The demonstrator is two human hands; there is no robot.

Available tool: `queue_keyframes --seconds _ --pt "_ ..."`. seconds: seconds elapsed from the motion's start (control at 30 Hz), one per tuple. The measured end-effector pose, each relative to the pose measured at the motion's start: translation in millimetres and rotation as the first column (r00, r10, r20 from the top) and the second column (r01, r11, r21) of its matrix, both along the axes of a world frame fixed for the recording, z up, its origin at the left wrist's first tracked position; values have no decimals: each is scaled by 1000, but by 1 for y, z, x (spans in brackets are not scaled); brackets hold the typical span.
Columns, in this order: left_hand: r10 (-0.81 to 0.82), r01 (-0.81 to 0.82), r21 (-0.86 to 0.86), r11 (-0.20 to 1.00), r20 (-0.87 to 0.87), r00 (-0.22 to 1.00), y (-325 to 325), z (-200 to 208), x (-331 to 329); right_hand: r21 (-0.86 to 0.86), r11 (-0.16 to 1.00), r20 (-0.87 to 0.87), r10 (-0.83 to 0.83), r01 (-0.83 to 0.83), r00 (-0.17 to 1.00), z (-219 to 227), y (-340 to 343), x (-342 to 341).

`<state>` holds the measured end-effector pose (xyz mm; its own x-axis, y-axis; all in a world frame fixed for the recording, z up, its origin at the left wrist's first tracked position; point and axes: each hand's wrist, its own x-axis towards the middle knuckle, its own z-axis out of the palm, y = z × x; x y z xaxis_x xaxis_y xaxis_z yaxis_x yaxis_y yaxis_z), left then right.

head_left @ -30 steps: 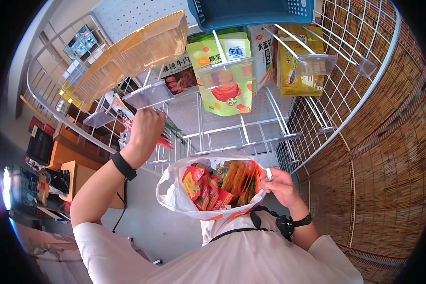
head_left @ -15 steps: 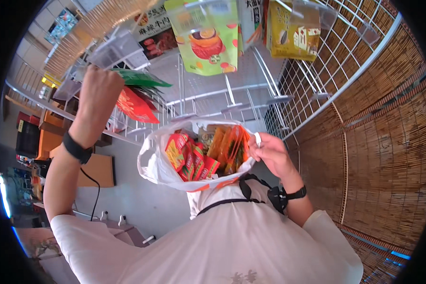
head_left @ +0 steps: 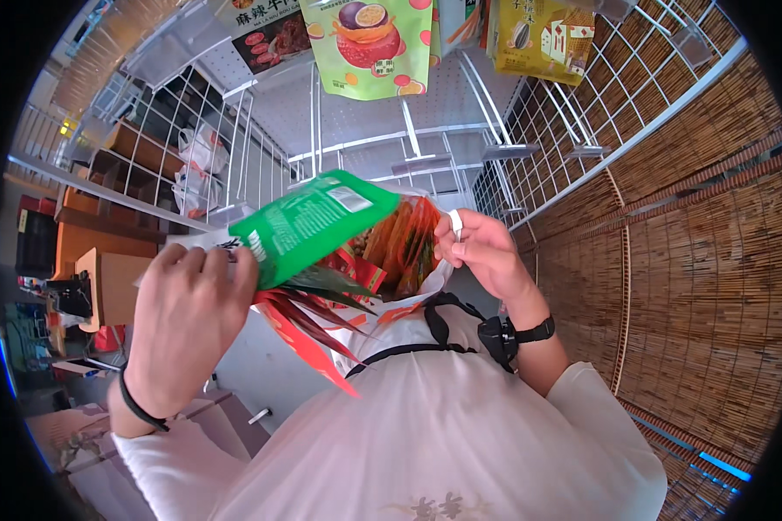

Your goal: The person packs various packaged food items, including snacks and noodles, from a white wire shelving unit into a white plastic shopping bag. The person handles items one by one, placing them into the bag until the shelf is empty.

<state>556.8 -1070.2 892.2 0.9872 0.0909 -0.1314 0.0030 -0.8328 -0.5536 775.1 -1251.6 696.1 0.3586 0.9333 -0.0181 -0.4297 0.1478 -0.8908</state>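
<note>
I see wire rack [head_left: 582, 113] ahead, three packs hanging. Bag [head_left: 408, 239] at chest, right hand [head_left: 487, 252] fingers pinched on rim. Left hand [head_left: 187, 321] fingers clamped on fanned packets [head_left: 317, 230]: one green, several red. Risk: loose fan slips, or misses narrow bag mouth.

Snack packets [head_left: 321, 239] crowd the bag mouth [head_left: 408, 243]; wire racks [head_left: 530, 148] seemingly close ahead.

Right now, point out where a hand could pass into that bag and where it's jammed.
Little room: the left hand holds a green packet and red packets over the white bag mouth. The right hand pinches its rim. Inside, orange packets crowd it; only a narrow gap beside the right hand.
</note>
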Motion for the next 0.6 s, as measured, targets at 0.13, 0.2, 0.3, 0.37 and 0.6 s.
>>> queue_keyframes --seconds 0.13,0.2,0.3,0.37,0.6 --pt "19 42 -358 933 166 986 4 -23 0 1 1000 7 -22 22 1000 -2 -4 0" --pt "43 95 -538 838 240 970 8 -42 -2 19 999 -46 -40 41 998 -3 -7 0" --pt "74 112 -746 656 212 975 14 -71 -5 55 997 -108 -39 46 993 1 -13 8" --pt "129 46 -804 593 152 980 19 -91 5 45 998 -62 -33 36 998 -4 -16 15" --pt "392 -408 -668 622 -185 901 86 -242 45 -18 999 -37 -34 33 999 5 -9 -5"
